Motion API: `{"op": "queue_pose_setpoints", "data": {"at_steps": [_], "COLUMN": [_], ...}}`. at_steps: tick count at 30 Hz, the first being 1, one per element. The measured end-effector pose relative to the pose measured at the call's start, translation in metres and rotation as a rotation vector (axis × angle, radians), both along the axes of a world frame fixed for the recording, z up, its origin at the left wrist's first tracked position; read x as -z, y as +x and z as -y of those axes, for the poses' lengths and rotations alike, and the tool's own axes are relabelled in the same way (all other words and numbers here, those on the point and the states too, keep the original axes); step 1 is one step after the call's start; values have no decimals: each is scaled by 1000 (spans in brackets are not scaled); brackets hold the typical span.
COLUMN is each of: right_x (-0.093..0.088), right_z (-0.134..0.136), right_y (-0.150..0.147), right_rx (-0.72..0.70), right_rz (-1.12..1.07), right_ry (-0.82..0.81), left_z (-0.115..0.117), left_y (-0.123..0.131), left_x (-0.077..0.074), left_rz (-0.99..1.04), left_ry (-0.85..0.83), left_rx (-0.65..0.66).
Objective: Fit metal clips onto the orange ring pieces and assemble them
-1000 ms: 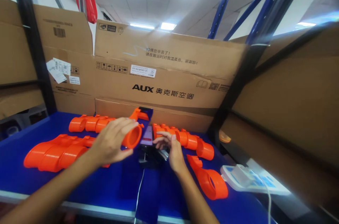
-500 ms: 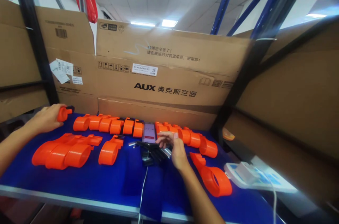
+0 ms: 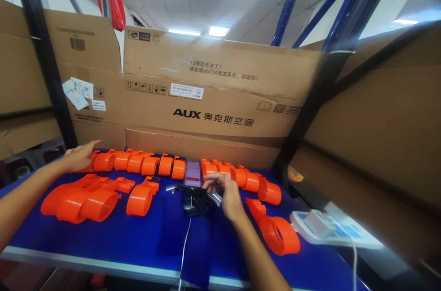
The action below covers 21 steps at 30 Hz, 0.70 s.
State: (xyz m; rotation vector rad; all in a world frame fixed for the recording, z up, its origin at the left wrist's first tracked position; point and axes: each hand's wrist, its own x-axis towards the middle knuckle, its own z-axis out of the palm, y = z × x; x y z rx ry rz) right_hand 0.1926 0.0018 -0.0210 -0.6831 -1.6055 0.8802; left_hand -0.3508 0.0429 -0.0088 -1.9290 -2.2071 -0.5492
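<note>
My left hand [image 3: 80, 157] is at the far left end of the back row. Its index finger stretches out over an orange ring-shaped plastic piece [image 3: 90, 163] standing on the blue table, which the hand partly covers. My right hand [image 3: 225, 190] hovers at the middle, thumb up and fingers loosely apart, beside a heap of black parts [image 3: 198, 197] with silvery ends. Whether its fingertips touch the heap I cannot tell. More orange pieces [image 3: 136, 163] stand in the back row. Behind the heap a phone [image 3: 193, 174] with a lit screen leans upright.
In front lie a cluster of orange pieces [image 3: 99, 204], a single one [image 3: 139, 199] and another at right [image 3: 280, 236]. A white power strip [image 3: 320, 226] with a plugged-in charger sits at right. A white cable [image 3: 186, 245] hangs over the table edge. Cardboard [image 3: 213, 139] walls the back.
My left hand has lowered the orange piece from the air onto the left end of the back row, and its fingers have straightened. My right hand has hardly moved.
</note>
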Motion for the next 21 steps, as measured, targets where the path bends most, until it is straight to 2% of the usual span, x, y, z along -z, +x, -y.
{"op": "queue_pose_setpoints", "data": {"at_steps": [3,6,10,13,16,18,21], "right_x": [1,2,4,6,8,8,8], "right_z": [0,0,-2,-4,-5,-6,-5], "right_y": [0,-1,0,1,3,3,3], "right_rx": [0,-7,-19,-11,-6,-5,-7], "right_rz": [14,33,56,69,77,77,68], "right_ry": [-9,-33,-36,-23,-24,-21,-14], "left_z": [-8,-14,-21,-26,-27,-24,-14], "left_y": [36,83,128,138,135,130,126], "left_x": [-12,-16,-5,3,-1,-13,-43], "left_rz": [-74,-121,-124,-115,-98,-99,-156], "left_ry": [-89,-191,-170,-155,-111,-56,63], "left_rx": [182,398,462,466,462,478,515]}}
